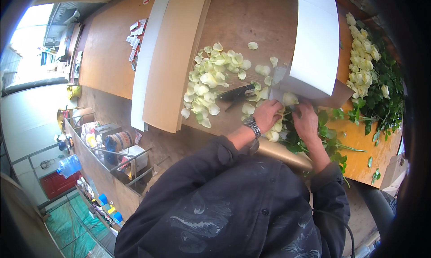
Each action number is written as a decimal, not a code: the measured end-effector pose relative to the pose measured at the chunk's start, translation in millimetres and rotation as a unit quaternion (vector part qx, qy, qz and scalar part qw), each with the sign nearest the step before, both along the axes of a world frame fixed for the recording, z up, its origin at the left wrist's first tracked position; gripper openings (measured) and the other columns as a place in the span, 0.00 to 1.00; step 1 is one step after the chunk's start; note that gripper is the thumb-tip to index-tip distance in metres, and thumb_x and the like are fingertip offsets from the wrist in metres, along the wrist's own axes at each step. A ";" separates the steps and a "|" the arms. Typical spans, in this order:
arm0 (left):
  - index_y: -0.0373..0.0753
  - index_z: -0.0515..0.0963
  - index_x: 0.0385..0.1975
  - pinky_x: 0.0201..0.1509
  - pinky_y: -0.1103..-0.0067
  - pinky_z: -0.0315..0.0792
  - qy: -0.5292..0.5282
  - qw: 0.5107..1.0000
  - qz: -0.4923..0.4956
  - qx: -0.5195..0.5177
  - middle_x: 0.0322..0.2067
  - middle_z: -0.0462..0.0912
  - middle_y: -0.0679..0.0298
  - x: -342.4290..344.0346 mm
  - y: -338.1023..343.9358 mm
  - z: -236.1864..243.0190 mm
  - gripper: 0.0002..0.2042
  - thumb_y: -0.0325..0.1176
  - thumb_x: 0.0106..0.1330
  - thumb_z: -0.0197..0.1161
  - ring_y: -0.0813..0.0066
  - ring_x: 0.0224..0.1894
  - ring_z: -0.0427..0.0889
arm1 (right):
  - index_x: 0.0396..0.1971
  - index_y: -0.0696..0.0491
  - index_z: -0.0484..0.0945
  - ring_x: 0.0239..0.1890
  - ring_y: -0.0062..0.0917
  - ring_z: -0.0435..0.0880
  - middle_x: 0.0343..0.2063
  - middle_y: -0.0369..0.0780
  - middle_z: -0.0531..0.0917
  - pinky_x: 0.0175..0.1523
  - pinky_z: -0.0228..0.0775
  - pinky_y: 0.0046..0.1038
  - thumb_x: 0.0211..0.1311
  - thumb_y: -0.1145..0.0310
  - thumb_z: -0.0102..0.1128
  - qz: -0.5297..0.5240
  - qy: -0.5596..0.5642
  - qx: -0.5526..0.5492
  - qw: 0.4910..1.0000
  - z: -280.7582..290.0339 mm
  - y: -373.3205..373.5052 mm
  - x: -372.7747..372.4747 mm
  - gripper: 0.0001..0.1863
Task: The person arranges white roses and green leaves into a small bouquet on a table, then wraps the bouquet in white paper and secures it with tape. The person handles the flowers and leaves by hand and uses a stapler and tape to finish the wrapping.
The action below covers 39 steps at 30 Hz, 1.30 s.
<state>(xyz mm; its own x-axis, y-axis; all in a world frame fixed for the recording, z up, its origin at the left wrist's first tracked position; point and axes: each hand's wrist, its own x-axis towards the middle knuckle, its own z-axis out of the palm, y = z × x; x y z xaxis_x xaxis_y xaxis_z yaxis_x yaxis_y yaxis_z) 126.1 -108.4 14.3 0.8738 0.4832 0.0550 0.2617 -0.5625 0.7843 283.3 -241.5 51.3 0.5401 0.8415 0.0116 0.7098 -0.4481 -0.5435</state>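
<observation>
A pale cream rose [289, 99] sits between my two hands, its bloom just beyond my fingertips. My left hand [268, 116], with a metal watch on the wrist, has its fingers curled against this rose. From the other side, my right hand [306, 122] closes its fingers just below the bloom; the exact grip is partly hidden. More cream roses [273, 133] and green leaves lie beneath and between my hands. Left of my left hand, a black stapler [235, 94] rests on the table among loose petals.
Loose cream petals [208, 80] are heaped beside a stack of brown cardboard [177, 60]. White-topped folded board [316, 37] stands beyond my hands. Many leafy cream roses [363, 62] line the right side. Small boxes [134, 40] lie far left, and a metal-framed bin [119, 148] is at lower left.
</observation>
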 end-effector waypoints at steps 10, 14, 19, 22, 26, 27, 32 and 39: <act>0.44 0.80 0.45 0.51 0.63 0.77 0.011 0.999 0.010 -0.031 0.44 0.82 0.61 0.8 -2.3 -1.3 0.15 0.31 0.57 0.71 0.53 0.49 0.81 | 0.59 0.50 0.79 0.51 0.48 0.85 0.70 0.43 0.72 0.55 0.80 0.43 0.51 0.77 0.65 0.081 0.063 -0.106 0.989 9.5 -6.8 -1.7 0.30; 0.43 0.80 0.46 0.52 0.62 0.77 -0.007 0.999 0.003 -0.041 0.44 0.82 0.60 -1.6 -2.1 -3.5 0.16 0.33 0.58 0.71 0.52 0.50 0.81 | 0.63 0.48 0.77 0.54 0.48 0.85 0.72 0.41 0.70 0.56 0.80 0.43 0.51 0.76 0.66 0.120 0.073 -0.119 0.983 6.0 -6.9 -0.4 0.34; 0.43 0.81 0.49 0.52 0.62 0.77 -0.019 0.999 0.016 -0.035 0.44 0.82 0.58 -0.1 -2.2 -0.4 0.17 0.33 0.58 0.71 0.52 0.49 0.81 | 0.65 0.47 0.76 0.55 0.46 0.84 0.74 0.40 0.69 0.56 0.80 0.43 0.50 0.76 0.65 0.127 0.089 -0.146 0.977 0.4 -8.0 2.4 0.36; 0.43 0.82 0.50 0.50 0.63 0.77 -0.024 0.997 0.058 0.045 0.43 0.82 0.58 2.8 0.5 9.9 0.18 0.34 0.59 0.71 0.52 0.47 0.81 | 0.65 0.47 0.76 0.55 0.45 0.85 0.73 0.40 0.70 0.56 0.80 0.43 0.51 0.76 0.64 0.126 0.090 -0.126 0.980 -2.8 -10.4 1.1 0.36; 0.42 0.80 0.53 0.47 0.62 0.78 0.021 0.994 0.019 0.103 0.43 0.81 0.57 15.4 7.9 18.0 0.20 0.34 0.59 0.69 0.53 0.46 0.81 | 0.64 0.50 0.77 0.54 0.43 0.86 0.73 0.39 0.70 0.53 0.81 0.42 0.49 0.75 0.61 0.135 0.069 -0.126 0.980 -9.4 -12.6 0.3 0.35; 0.42 0.79 0.53 0.46 0.62 0.79 0.010 0.992 0.007 0.128 0.43 0.81 0.57 21.8 10.0 16.5 0.20 0.34 0.59 0.68 0.54 0.46 0.82 | 0.64 0.51 0.77 0.53 0.42 0.86 0.73 0.39 0.70 0.53 0.81 0.42 0.49 0.75 0.60 0.138 0.064 -0.104 0.983 -10.9 -12.1 0.9 0.35; 0.53 0.85 0.50 0.37 0.60 0.82 0.094 0.963 -0.069 0.242 0.41 0.84 0.60 47.9 17.3 -3.4 0.14 0.37 0.66 0.62 0.55 0.40 0.86 | 0.59 0.51 0.78 0.50 0.44 0.87 0.65 0.45 0.77 0.52 0.82 0.45 0.52 0.70 0.60 0.118 0.084 -0.156 0.977 -19.4 -6.4 -1.0 0.29; 0.44 0.84 0.43 0.46 0.60 0.81 0.123 0.956 -0.138 0.226 0.43 0.84 0.55 55.5 22.9 -0.7 0.10 0.31 0.64 0.61 0.51 0.46 0.85 | 0.49 0.53 0.83 0.42 0.44 0.89 0.40 0.48 0.88 0.43 0.82 0.45 0.51 0.70 0.60 0.135 0.096 -0.208 0.964 -28.1 -4.9 6.1 0.22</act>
